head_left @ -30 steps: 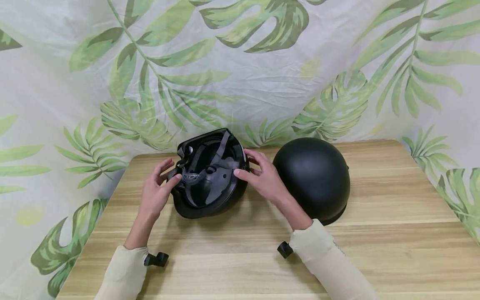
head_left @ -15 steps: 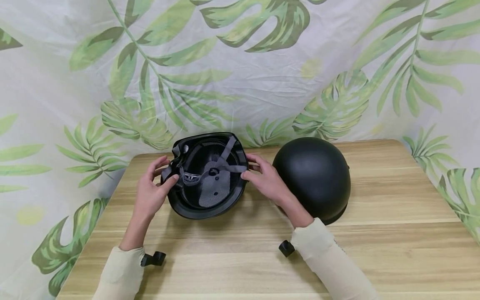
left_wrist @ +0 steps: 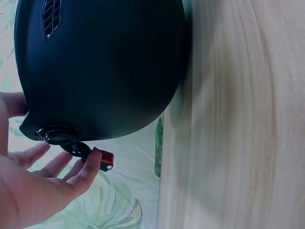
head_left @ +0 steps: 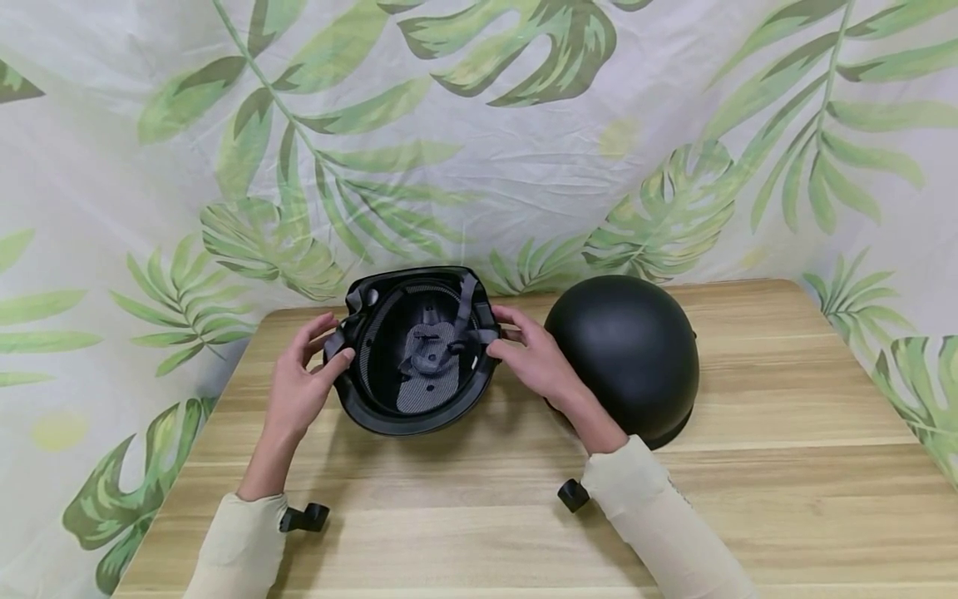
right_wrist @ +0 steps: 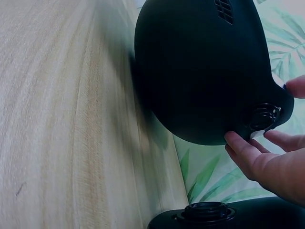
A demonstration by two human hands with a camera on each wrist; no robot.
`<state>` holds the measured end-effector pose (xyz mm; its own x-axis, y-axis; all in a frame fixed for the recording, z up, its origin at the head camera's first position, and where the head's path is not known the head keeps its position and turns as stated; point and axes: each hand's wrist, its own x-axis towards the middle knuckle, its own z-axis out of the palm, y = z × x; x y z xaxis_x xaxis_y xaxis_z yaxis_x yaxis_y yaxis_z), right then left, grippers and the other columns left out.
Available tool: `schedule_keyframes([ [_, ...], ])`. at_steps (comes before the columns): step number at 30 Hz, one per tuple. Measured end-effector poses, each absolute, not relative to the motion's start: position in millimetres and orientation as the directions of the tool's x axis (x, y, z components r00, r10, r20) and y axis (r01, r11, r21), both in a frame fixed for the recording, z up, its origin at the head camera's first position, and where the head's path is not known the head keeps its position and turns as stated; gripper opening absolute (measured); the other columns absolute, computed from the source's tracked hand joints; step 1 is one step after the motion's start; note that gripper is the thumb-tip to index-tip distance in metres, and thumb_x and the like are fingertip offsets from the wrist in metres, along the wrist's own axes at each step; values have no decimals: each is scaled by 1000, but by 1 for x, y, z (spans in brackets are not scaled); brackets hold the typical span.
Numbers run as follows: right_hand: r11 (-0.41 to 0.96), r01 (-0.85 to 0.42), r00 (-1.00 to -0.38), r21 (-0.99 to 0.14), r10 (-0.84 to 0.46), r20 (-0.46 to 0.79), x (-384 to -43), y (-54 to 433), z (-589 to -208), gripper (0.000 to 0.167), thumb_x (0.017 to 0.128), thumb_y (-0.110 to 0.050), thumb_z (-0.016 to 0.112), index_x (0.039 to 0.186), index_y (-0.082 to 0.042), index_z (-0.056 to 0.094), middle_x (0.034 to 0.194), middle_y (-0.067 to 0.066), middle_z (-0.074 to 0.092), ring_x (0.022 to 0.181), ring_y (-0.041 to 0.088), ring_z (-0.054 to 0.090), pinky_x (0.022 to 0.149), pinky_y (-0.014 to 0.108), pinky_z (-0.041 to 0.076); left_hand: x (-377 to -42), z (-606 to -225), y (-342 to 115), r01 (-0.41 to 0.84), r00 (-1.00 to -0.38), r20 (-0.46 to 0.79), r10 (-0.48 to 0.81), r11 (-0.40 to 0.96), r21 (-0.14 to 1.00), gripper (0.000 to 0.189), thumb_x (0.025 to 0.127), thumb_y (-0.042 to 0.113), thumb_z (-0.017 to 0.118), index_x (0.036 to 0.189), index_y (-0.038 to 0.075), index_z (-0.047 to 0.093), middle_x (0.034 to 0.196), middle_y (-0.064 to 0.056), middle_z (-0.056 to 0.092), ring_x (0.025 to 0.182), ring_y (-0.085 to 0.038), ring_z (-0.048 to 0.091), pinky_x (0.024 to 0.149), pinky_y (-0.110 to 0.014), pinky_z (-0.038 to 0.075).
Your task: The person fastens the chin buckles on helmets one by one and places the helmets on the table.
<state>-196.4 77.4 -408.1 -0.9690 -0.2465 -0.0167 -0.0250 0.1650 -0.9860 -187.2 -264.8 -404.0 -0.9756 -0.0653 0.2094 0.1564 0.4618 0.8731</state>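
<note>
A black helmet (head_left: 407, 416) rests upside down on the table, its grey-padded inside facing up toward me. My left hand (head_left: 299, 374) grips its left rim, thumb on the inner edge and fingers outside. The opposite rim is held by my right hand (head_left: 533, 353) in the same way. A grey strap (head_left: 464, 308) hangs inside on the right. In the left wrist view, a small red and black piece (left_wrist: 106, 160) dangles by the left fingertips, below a round side fitting (left_wrist: 58, 133). The right fingers lie beside a matching round fitting (right_wrist: 264, 117) in the right wrist view.
A second black helmet (head_left: 621, 353), dome up, stands on the wooden table (head_left: 449, 532) just right of my right forearm. Behind the table's far edge hangs a leaf-print cloth (head_left: 524, 183). Wrist cameras (head_left: 305, 517) are strapped over both cream sleeves.
The helmet has turned and levelled so its opening faces me more squarely. The strap inside has dropped toward the right. My left hand moved slightly left; the second helmet stayed put.
</note>
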Motion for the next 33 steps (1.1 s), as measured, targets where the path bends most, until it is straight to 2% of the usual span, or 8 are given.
schedule_keyframes([
  [3, 181, -14, -968, -983, -248, -32, -196, 78, -408, 66, 97, -22, 63, 160, -23, 46, 166, 3, 44, 153, 31, 46, 116, 53, 47, -188, -405, -267, 129, -984, 171, -51, 459, 879, 64, 103, 23, 70, 161, 11, 46, 162, -16, 50, 142, -32, 53, 95, -8, 45],
  [5, 189, -8, -967, -982, -250, -40, -196, 78, -407, 66, 97, -22, 62, 161, -23, 45, 166, 4, 44, 153, 31, 46, 115, 53, 48, -188, -405, -268, 118, -987, 156, -44, 467, 877, 64, 104, 26, 69, 161, 11, 45, 162, -16, 50, 140, -34, 54, 96, -9, 43],
  [7, 192, -3, -966, -981, -254, -47, -196, 78, -406, 67, 97, -21, 62, 161, -23, 45, 165, 4, 45, 152, 30, 48, 114, 52, 49, -188, -406, -268, 114, -988, 151, -42, 471, 875, 64, 104, 27, 69, 161, 10, 45, 161, -17, 51, 136, -31, 57, 96, -9, 42],
  [14, 208, -7, -964, -978, -262, -49, -195, 80, -406, 68, 96, -19, 64, 161, -23, 45, 164, 4, 46, 149, 28, 52, 110, 49, 52, -186, -406, -270, 120, -987, 158, -40, 479, 869, 59, 104, 26, 68, 159, 12, 49, 158, -18, 53, 117, -4, 57, 86, -8, 48],
  [24, 279, 20, -951, -960, -292, -105, -190, 84, -397, 66, 96, -24, 66, 160, -22, 47, 164, 3, 47, 146, 28, 56, 110, 49, 53, -178, -397, -268, 114, -984, 164, -62, 483, 868, 57, 103, 18, 68, 157, 13, 52, 152, -17, 57, 118, -6, 55, 84, -10, 49],
  [33, 305, 25, -928, -952, -347, -136, -190, 90, -391, 72, 95, -23, 68, 162, -21, 43, 165, 3, 46, 143, 29, 56, 96, 38, 54, -180, -395, -269, 125, -986, 165, -41, 482, 867, 57, 105, 24, 67, 158, 11, 50, 153, -18, 56, 121, -4, 54, 89, -9, 48],
])
